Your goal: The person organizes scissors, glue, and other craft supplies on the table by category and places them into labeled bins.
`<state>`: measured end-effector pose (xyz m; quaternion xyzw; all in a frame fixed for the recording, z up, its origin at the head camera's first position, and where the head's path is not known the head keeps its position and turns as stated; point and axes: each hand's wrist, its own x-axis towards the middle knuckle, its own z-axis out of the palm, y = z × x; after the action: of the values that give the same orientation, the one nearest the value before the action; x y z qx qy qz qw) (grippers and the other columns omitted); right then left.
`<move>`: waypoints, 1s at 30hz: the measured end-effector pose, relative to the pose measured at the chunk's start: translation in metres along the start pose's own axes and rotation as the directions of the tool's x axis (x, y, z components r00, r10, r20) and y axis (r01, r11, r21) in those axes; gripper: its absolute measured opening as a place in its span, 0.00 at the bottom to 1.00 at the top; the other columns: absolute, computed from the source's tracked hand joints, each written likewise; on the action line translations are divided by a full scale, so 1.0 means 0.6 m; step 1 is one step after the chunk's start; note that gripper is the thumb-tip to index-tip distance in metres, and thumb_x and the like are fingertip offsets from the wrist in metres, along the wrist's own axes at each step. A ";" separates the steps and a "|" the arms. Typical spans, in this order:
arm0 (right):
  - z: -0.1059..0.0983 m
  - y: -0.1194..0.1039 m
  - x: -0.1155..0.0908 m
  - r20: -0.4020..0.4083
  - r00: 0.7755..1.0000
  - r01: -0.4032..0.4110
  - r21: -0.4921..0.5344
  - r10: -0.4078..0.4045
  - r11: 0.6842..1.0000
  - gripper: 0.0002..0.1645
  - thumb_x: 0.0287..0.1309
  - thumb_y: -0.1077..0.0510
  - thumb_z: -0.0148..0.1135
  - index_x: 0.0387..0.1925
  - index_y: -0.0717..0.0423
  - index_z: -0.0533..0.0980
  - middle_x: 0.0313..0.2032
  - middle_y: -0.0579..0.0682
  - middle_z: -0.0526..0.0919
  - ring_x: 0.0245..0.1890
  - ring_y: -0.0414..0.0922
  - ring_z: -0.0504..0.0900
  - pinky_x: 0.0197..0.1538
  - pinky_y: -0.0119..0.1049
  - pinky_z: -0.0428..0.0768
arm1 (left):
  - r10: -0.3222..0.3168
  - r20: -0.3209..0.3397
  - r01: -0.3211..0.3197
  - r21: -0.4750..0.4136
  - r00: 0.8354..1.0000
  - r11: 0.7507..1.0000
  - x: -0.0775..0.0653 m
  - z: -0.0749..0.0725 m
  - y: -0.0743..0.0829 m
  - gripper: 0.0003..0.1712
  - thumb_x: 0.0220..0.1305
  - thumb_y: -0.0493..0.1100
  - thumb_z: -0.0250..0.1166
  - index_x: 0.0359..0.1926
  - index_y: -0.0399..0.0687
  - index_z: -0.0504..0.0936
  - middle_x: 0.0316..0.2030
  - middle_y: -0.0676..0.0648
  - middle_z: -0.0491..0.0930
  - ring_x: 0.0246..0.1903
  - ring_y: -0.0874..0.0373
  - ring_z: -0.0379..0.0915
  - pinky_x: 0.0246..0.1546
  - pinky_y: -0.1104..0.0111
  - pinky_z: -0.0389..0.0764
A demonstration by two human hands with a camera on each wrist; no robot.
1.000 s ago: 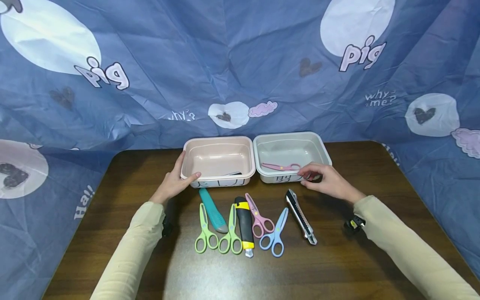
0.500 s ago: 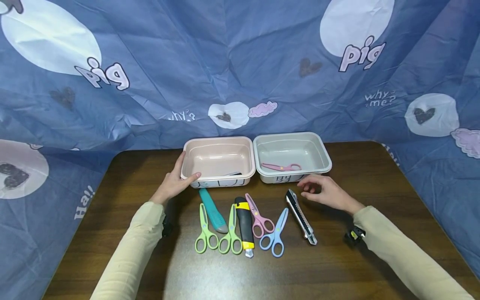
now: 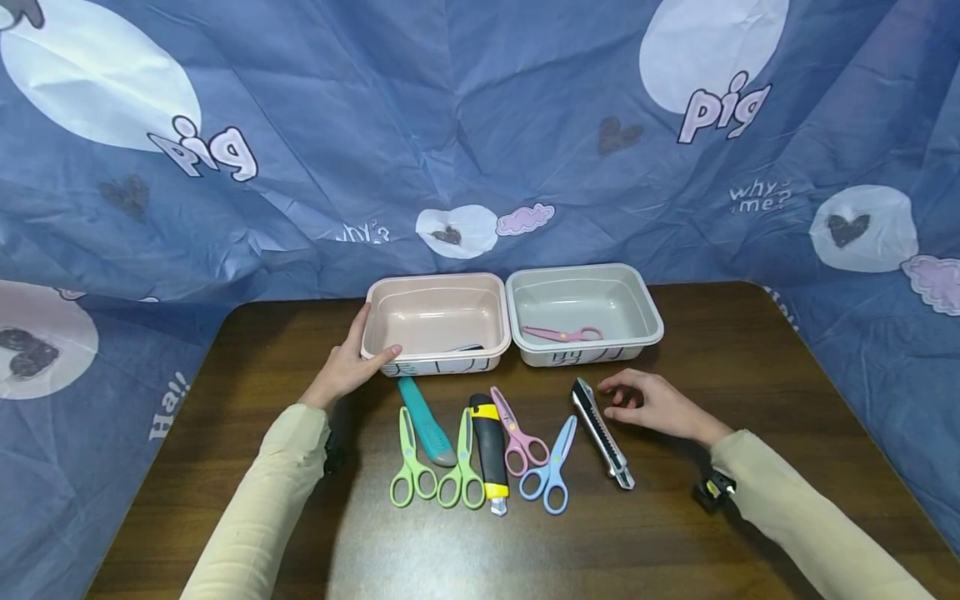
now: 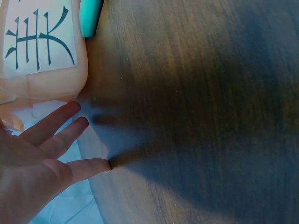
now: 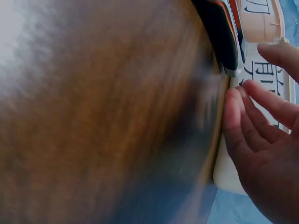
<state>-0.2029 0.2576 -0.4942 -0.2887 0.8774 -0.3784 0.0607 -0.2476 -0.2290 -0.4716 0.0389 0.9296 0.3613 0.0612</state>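
Observation:
My left hand (image 3: 347, 364) rests against the left end of the pink storage box (image 3: 442, 365), its thumb across the front rim. In the left wrist view, straight, spread fingers (image 4: 65, 135) lie beside the box's wall. My right hand (image 3: 660, 402) holds nothing; its fingers are loosely bent just right of the silver-and-black utility knife (image 3: 602, 433) on the table. In the right wrist view, that utility knife (image 5: 222, 37) appears beyond the fingertips. Behind it stands the pale grey-green box (image 3: 585, 354) with pink scissors (image 3: 562, 334) inside. A partly hidden dark-ended item (image 3: 471, 347) lies in the pink box.
In front of the boxes lie a teal cutter (image 3: 426, 423), green scissors (image 3: 406, 458), more green scissors (image 3: 462, 462), a black-and-yellow utility knife (image 3: 491, 450), pink scissors (image 3: 517, 433) and blue scissors (image 3: 551, 467). A blue printed curtain (image 3: 337, 167) hangs behind the wooden table (image 3: 675, 533).
My right hand has drawn back from the grey-green box's front rim towards me, down beside the silver-and-black utility knife. The left hand and the things on the table have stayed put.

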 end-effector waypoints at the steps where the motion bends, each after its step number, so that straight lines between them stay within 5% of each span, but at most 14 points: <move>1: 0.001 -0.001 -0.002 0.014 1.000 -0.008 0.004 0.008 1.000 0.20 0.54 0.60 0.71 0.48 0.64 0.78 0.36 0.49 0.80 0.32 0.41 0.77 0.34 0.32 0.76 | 0.001 0.001 -0.001 0.001 1.000 1.000 0.000 0.000 0.001 0.56 0.64 0.64 0.59 0.77 0.54 0.33 0.70 0.27 0.48 0.62 0.25 0.55 0.58 0.39 0.60; 14: 0.025 -0.013 -0.009 0.098 0.994 -0.051 -0.020 0.053 0.998 0.35 0.52 0.51 0.73 0.56 0.66 0.73 0.35 0.48 0.74 0.31 0.41 0.72 0.33 0.31 0.74 | -0.019 0.008 0.019 -0.016 1.000 1.000 -0.004 -0.004 0.008 0.56 0.64 0.63 0.60 0.77 0.53 0.33 0.70 0.26 0.47 0.63 0.26 0.54 0.58 0.39 0.60; 22: 0.041 -0.025 -0.011 0.113 0.992 -0.046 -0.089 0.056 0.995 0.47 0.46 0.45 0.76 0.63 0.64 0.68 0.45 0.51 0.72 0.39 0.43 0.71 0.40 0.35 0.74 | -0.017 0.009 0.017 -0.013 1.000 1.000 -0.005 -0.003 0.009 0.56 0.64 0.63 0.60 0.77 0.53 0.33 0.70 0.26 0.48 0.63 0.26 0.55 0.58 0.40 0.60; 30: 0.044 -0.028 -0.010 0.099 0.995 -0.004 -0.114 0.015 0.993 0.46 0.44 0.51 0.77 0.61 0.66 0.68 0.40 0.49 0.72 0.35 0.41 0.71 0.38 0.33 0.73 | -0.011 0.002 0.011 -0.012 1.000 1.000 -0.004 -0.002 0.007 0.56 0.64 0.63 0.60 0.77 0.54 0.33 0.70 0.26 0.48 0.63 0.26 0.54 0.58 0.40 0.60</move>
<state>-0.1819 0.2351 -0.5020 -0.3060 0.8947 -0.3128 0.0896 -0.2454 -0.2269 -0.4674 0.0339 0.9276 0.3665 0.0642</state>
